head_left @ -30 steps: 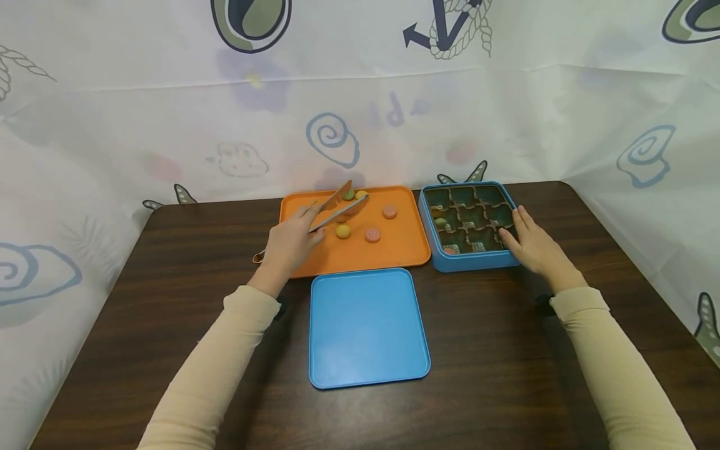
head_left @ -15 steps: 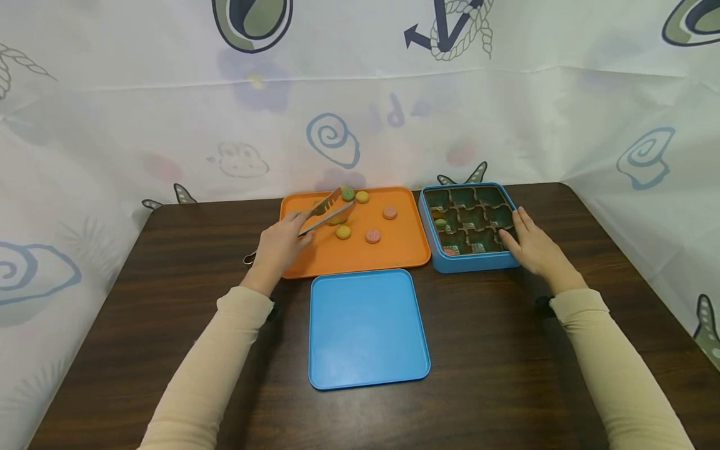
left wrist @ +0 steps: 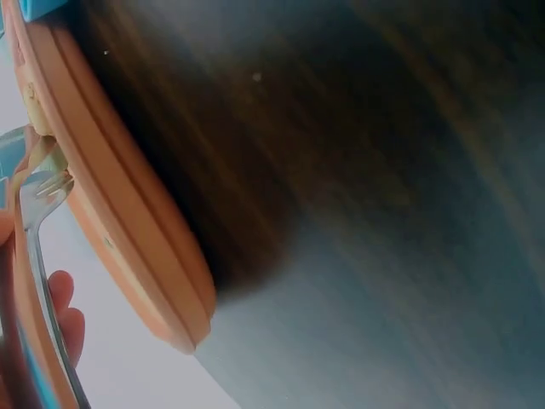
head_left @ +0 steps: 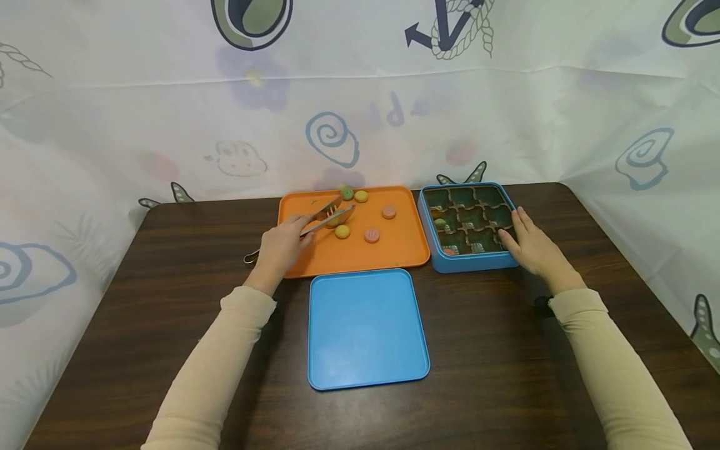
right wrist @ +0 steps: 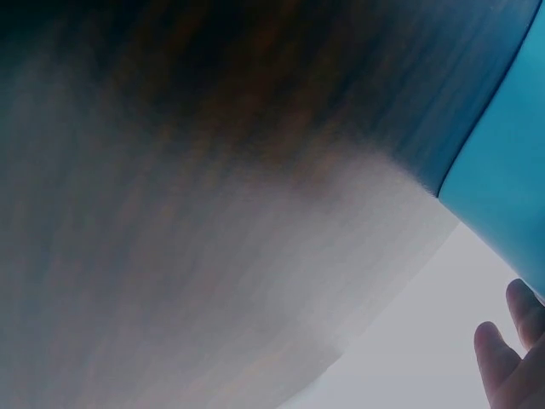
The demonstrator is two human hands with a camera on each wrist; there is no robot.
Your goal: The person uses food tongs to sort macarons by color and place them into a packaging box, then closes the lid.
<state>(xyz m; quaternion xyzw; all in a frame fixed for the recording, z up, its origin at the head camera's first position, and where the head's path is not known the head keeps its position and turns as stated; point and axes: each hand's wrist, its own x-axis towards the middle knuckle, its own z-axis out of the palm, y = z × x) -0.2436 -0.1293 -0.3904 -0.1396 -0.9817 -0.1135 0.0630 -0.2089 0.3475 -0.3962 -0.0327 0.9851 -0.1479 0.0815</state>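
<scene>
My left hand [head_left: 279, 249] grips metal tongs [left wrist: 37, 198], whose tip shows fork-like prongs in the left wrist view. The tongs reach over the orange tray [head_left: 407, 250], with a yellow round piece [head_left: 333, 222] partly hidden between their arms. A green piece [head_left: 347, 194] and another yellow one [head_left: 361, 196] lie just beyond the tips. Nearer me on the tray is a yellow piece [head_left: 342, 232], with pink pieces [head_left: 371, 235] to its right. My right hand [head_left: 531, 247] rests on the right side of the blue box [head_left: 475, 262], fingers extended along its rim.
Inside the box a divided insert holds a green piece [head_left: 440, 223] and a pink piece [head_left: 450, 251] in its left compartments. A flat blue tray [head_left: 368, 331] lies in front of the orange one on the dark wooden table [head_left: 478, 375]. Patterned white cloth [head_left: 371, 94] hangs behind.
My left hand has drawn back left with the tongs. Their tips have come closer together and moved away from the green piece, around the yellow one. My right hand stays on the box.
</scene>
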